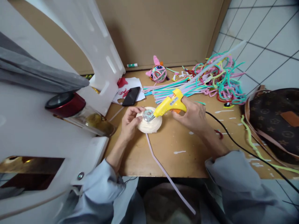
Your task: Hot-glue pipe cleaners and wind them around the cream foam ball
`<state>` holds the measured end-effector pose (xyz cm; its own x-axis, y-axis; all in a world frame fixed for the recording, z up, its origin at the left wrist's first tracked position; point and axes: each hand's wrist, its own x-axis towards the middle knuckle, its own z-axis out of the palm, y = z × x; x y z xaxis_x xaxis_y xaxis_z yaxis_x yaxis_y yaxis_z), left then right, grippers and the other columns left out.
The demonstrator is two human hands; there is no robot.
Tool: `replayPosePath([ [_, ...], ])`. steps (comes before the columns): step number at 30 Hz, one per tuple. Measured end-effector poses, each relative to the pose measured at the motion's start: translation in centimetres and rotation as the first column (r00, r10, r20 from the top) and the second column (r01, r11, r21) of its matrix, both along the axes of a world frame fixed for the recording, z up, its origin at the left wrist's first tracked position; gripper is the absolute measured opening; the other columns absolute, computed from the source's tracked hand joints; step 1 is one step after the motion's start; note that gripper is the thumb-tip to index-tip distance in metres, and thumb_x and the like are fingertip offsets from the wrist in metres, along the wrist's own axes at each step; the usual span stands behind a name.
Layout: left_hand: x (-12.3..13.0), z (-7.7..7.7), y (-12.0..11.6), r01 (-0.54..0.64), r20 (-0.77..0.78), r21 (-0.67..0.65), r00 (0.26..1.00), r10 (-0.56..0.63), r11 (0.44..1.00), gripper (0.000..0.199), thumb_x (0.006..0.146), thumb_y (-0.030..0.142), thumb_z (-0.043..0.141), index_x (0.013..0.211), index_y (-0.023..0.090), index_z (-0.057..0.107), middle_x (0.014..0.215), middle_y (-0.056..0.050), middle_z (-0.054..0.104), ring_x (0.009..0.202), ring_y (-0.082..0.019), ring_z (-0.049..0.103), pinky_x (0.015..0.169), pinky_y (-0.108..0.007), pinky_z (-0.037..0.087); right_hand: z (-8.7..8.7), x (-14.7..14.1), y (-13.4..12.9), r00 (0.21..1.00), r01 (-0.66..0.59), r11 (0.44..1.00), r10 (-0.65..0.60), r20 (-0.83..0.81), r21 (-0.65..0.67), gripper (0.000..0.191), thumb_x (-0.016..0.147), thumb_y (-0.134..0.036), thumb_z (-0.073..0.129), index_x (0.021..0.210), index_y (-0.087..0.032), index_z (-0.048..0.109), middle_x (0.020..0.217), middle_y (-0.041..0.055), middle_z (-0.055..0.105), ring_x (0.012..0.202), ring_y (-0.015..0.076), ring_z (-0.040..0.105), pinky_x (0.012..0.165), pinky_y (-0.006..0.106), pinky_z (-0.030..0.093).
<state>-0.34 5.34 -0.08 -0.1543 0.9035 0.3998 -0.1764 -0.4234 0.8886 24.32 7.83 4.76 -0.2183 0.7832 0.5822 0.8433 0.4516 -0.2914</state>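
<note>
Gluing, looks like — right hand point(192, 114) wrapped round glue gun point(170, 104), left hand point(131, 122) pinching cream disc point(149, 127) — next needs steady nozzle point(157, 113) at ball point(147, 115).

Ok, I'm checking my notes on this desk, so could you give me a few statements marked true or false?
1. The right hand holds the yellow glue gun. True.
2. The left hand holds the cream ring. True.
3. The bag is at picture right. True.
4. The phone lies on the bag. False: the phone lies partly on paper.
5. The cord at picture right is white. False: the cord is black.
</note>
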Motion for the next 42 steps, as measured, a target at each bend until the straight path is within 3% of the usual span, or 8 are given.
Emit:
replayPosePath([
  [9,-0.18,0.19,-0.06,0.008,-0.014,-0.016,1.0,-0.008,1.0,0.024,0.066,0.019,0.079,0.083,0.022,0.062,0.096,-0.002,0.073,0.107,-0.022,0.067,0.104,-0.039,0.05,-0.23,-0.38,-0.52,0.993,-0.1,0.993,0.095,0.076,0.067,0.024,0.083,-0.032,0.06,0.101,-0.017,0.064,0.08,0.0062,0.071,0.071,0.0225,0.062,0.061,0.03,0.029],
  [42,-0.14,0.22,-0.05,0.021,-0.014,-0.008,1.0,-0.021,1.0,0.025,0.066,0.021,0.08,0.083,0.023,0.062,0.095,-0.002,0.072,0.106,-0.021,0.067,0.106,-0.04,0.049,0.2,-0.25,-0.65,0.985,-0.157,0.987,0.153,0.081,0.046,0.012,0.09,-0.029,0.061,0.096,-0.019,0.063,0.085,0.0068,0.071,0.078,0.0224,0.062,0.066,0.031,0.033],
])
